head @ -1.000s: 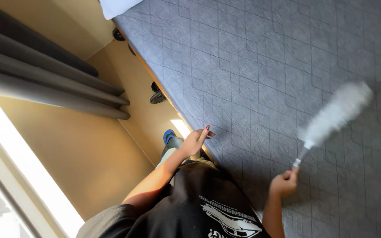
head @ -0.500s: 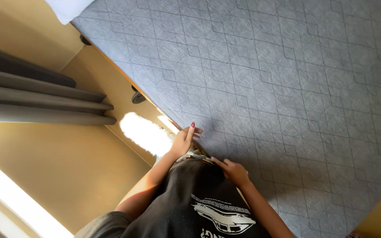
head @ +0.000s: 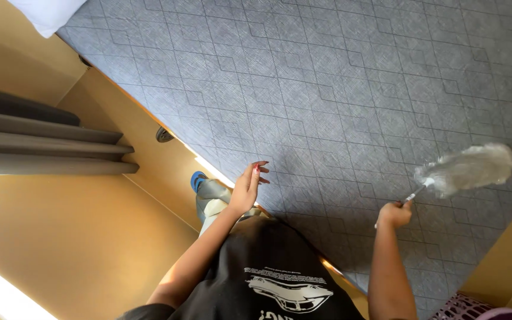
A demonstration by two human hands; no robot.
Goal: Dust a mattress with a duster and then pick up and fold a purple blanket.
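Head cam: right hand [head: 396, 213] was fisted round the feather duster [head: 469, 169] handle, light and floppy; left hand [head: 249, 186] spread flat on the grey panel [head: 327, 77].

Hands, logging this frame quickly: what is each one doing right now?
Left hand: open, fingers spread, against the grey patterned panel.
Right hand: closed on the duster handle.

A grey padded panel [head: 339, 77] with a stitched geometric pattern fills the view from ten to four o'clock. A white pillow corner [head: 45, 15] lies against it at eleven o'clock; a fluffy duster head [head: 475, 169] touches it at three.
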